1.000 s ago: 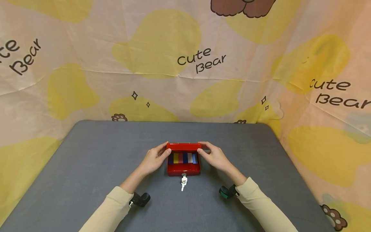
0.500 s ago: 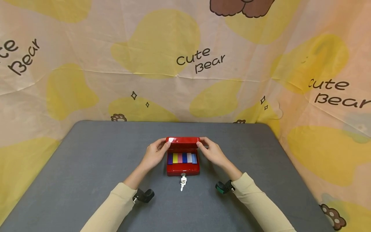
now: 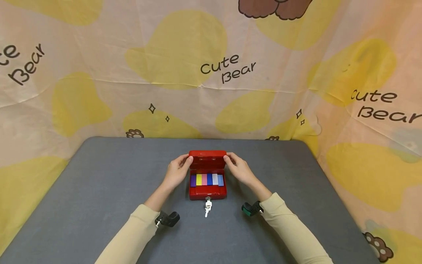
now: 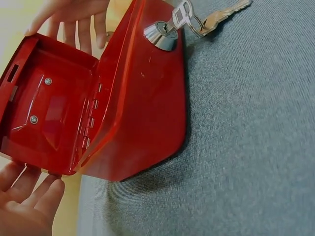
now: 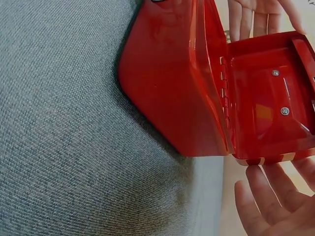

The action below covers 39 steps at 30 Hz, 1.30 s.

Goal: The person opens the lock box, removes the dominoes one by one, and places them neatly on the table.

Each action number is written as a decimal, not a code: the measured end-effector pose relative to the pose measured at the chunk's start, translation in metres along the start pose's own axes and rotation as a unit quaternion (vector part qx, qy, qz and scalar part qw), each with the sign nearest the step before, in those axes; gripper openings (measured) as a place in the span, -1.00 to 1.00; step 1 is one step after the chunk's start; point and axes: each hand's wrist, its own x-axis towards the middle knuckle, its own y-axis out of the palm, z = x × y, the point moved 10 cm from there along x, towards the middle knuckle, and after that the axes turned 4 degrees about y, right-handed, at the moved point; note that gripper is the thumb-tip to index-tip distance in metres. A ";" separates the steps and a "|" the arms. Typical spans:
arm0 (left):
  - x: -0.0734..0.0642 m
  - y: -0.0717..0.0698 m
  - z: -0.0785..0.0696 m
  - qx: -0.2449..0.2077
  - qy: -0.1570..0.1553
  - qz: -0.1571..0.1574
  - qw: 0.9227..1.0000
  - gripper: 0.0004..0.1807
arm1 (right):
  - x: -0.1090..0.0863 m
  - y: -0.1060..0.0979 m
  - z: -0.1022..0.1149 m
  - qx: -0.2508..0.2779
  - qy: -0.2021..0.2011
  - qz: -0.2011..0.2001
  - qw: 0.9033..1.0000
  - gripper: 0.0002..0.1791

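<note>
Six flat rectangular slabs, material unclear, lie side by side in the glossy red rect. metal-looking box (image 3: 207, 191), which sits abt. mid-table, btwn the hands. L to R: purple slab (image 3: 193, 180), yellow slab (image 3: 199, 179), pink slab (image 3: 204, 179), dk blue slab (image 3: 210, 179), white slab (image 3: 215, 179), lt blue slab (image 3: 220, 180). Bare red section in front of the row.

Glossy red metal-looking lid (image 3: 208, 163) is hinged at box's rear, tilted up, inner face twd the person; two round silver fasteners (image 4: 48, 81) show on it. Left hand (image 3: 176, 171) pinches lid's L edge, thumb in front, other fingers round the side & partly hidden. Right hand (image 3: 240, 170) same on R edge, thumb vs. fingers w/ the edge btwn.

Round silver lock (image 4: 161, 35) on box's front wall; silver key (image 4: 180, 14) stuck in it, w/ 2nd key (image 4: 224, 18) hanging off a thin metal ring (image 4: 196, 25), in front of the box.

In wrist views box walls block sight of the slabs. Around: grey fabric-covered table (image 3: 115, 176); black wrist devices (image 3: 168, 219) by beige sleeves (image 3: 128, 234); behind, pinkish cloth backdrop (image 3: 287, 73) w/ yellow blobs & "Cute Bear" lettering.
</note>
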 end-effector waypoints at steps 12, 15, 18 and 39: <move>0.007 0.000 0.002 0.008 -0.011 -0.010 1.000 -0.45 | 0.006 0.002 -0.004 0.005 -0.003 -0.013 1.000 -0.60; 0.008 0.001 0.003 0.007 -0.010 -0.006 1.000 -0.44 | 0.008 0.003 -0.005 0.006 -0.012 -0.016 1.000 -0.61; 0.009 0.001 0.003 0.009 -0.008 -0.005 1.000 -0.46 | 0.009 0.003 -0.004 0.005 -0.024 -0.019 1.000 -0.63; 0.012 0.000 0.010 0.012 -0.002 -0.008 1.000 -0.54 | 0.014 0.005 -0.003 0.001 -0.045 -0.014 0.999 -0.67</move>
